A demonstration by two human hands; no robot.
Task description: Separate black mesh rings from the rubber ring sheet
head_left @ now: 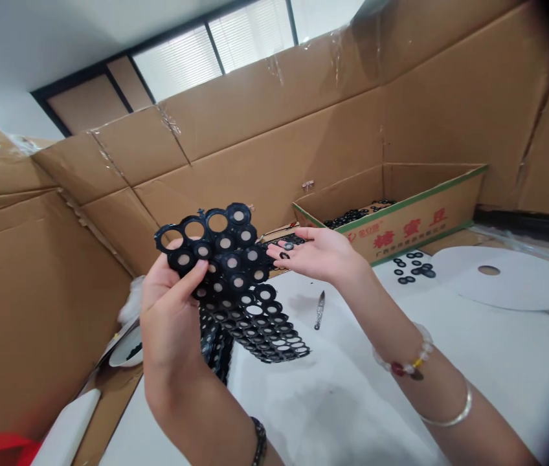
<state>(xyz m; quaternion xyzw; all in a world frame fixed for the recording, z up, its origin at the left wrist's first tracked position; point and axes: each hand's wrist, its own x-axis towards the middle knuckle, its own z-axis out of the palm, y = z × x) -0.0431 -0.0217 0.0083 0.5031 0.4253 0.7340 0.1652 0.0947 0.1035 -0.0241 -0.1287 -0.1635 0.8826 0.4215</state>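
My left hand (172, 310) grips a black rubber sheet of joined rings (235, 259) by its upper part, thumb on the front. The sheet hangs down and folds over, its lower part drooping toward the white table. Many of its rings have pale centres, and a few at the top are open holes. My right hand (318, 254) is held out palm up beside the sheet, fingers extended. A few small black rubber rings (287, 246) lie on its fingers.
A small metal blade (320, 309) lies on the white table (352, 401). Behind it stands a cardboard box (401, 233) with green trim, holding black rings. Loose black rings (413, 268) lie by a white disc (502, 278). Cardboard panels (265, 129) line the walls.
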